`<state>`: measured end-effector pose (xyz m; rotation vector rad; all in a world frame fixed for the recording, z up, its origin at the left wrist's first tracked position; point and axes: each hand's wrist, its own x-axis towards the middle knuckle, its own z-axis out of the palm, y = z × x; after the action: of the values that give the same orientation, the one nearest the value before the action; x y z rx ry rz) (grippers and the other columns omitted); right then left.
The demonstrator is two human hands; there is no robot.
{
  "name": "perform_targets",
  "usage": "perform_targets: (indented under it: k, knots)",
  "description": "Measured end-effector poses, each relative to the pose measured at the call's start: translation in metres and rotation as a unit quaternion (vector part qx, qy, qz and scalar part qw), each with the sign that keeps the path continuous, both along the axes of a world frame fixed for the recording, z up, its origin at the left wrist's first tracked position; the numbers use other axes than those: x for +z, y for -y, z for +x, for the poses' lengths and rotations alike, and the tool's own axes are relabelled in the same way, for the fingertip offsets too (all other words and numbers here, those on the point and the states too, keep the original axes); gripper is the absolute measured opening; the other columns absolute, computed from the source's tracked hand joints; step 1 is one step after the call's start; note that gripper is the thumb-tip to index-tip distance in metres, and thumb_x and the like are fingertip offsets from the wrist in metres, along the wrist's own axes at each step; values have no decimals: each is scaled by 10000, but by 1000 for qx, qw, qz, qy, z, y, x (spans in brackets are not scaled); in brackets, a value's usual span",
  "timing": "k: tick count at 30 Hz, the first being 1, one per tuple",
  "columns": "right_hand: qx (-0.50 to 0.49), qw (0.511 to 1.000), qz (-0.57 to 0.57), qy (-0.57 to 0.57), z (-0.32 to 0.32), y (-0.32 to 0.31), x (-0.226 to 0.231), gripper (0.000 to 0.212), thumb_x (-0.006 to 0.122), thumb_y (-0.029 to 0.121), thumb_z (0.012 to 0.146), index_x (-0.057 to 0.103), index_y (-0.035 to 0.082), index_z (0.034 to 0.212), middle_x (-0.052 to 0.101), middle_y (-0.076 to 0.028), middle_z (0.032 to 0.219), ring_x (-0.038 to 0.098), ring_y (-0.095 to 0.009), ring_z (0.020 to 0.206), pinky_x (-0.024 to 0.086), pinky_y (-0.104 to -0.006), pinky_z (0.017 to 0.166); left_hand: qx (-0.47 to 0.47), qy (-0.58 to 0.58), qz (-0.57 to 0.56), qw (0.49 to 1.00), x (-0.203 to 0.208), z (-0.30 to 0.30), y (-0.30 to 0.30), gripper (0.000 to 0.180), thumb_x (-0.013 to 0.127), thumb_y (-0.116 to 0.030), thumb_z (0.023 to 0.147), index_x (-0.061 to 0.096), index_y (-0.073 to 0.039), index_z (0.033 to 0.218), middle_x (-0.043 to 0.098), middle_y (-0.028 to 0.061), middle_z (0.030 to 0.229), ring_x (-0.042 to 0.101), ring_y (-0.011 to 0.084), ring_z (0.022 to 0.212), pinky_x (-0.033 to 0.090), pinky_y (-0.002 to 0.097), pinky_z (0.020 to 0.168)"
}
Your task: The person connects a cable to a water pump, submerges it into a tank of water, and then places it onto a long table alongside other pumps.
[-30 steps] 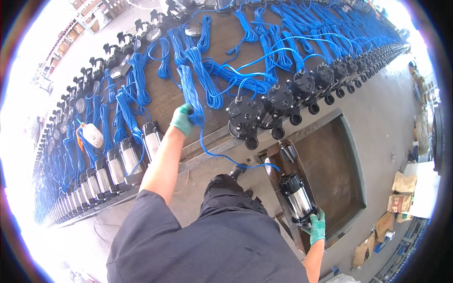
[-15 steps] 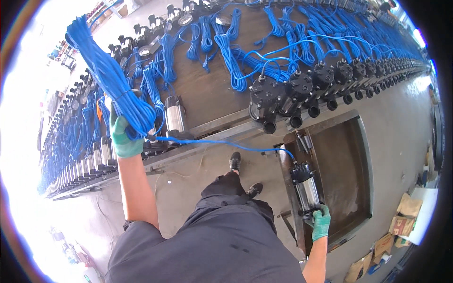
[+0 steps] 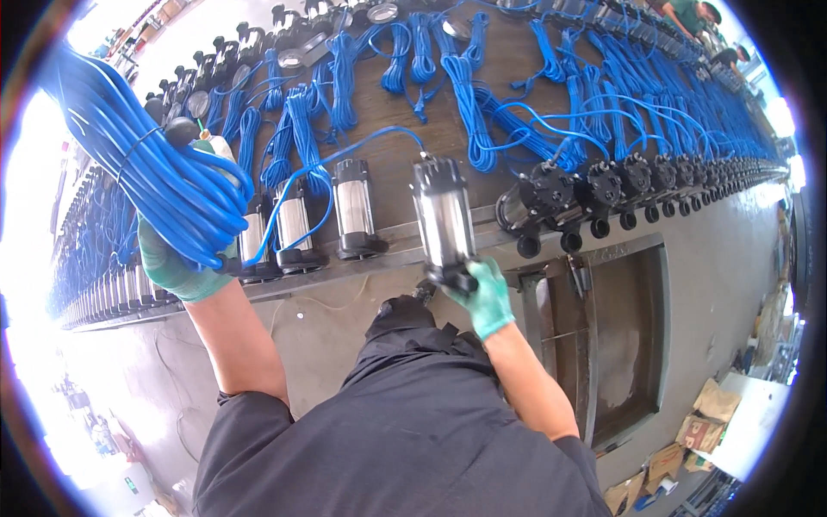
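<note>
My left hand (image 3: 177, 258), in a green glove, is closed round a thick coil of blue cable (image 3: 142, 155), raised over the bench's left part. In my right hand (image 3: 488, 302), gloved too, is the lower end of a submersible pump (image 3: 444, 215) with a steel body and black ends. It is held up at the bench's near edge, slightly blurred. A blue cable arcs from its top toward the left. Two similar pumps (image 3: 355, 207) stand upright just left of it, and to its right a pump with a black, bolted end (image 3: 547, 191) leads a long row.
The brown bench (image 3: 379, 138) carries many blue cable bundles (image 3: 469, 112). Below its near edge, at right, a metal-framed trough (image 3: 627, 336) stands on the floor. Cardboard pieces (image 3: 698, 422) lie at the lower right. Another person (image 3: 689, 17) is at the far right.
My right hand has carried the pump from the trough up and left to the bench edge. My left hand, with the cable coil, has moved left and slightly down.
</note>
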<state>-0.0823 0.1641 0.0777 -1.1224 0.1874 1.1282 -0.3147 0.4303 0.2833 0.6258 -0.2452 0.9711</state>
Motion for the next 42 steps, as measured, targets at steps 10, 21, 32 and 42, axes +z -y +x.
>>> perform_targets:
  k: [10, 21, 32, 42]
  knots:
    - [169, 981, -98, 1, 5, -114, -22, 355, 564, 391, 1025, 483, 150, 1274, 598, -77, 1119, 661, -214, 949, 621, -381, 721, 212, -285, 195, 914, -34, 33, -55, 843, 833, -341, 802, 405, 84, 1390, 627, 226, 1223, 711, 291, 967, 610, 377, 787]
    - [104, 923, -304, 211, 57, 65, -87, 453, 535, 254, 1045, 403, 88, 1445, 652, -162, 1093, 697, -251, 722, 600, -343, 641, 193, -742, 378, 518, -202, 184, -160, 696, 706, -205, 848, 409, 54, 1422, 647, 283, 1210, 653, 391, 1114, 501, 432, 980]
    - [-172, 859, -480, -38, -93, 275, -139, 324, 569, 229, 1009, 502, 87, 1293, 661, -135, 976, 668, -262, 633, 572, -375, 537, -11, -522, 499, 692, -206, 305, -46, 411, 696, -292, 930, 659, 6, 1211, 705, 194, 1152, 691, 262, 979, 540, 373, 871]
    - [-67, 861, -496, 91, -211, 335, -219, 296, 613, 278, 989, 660, 40, 1158, 712, -106, 1064, 658, -203, 898, 533, -370, 807, -149, -379, 372, 834, -183, 383, 76, 510, 583, -453, 1008, 638, 16, 1201, 657, 129, 1162, 604, 189, 1073, 492, 344, 923]
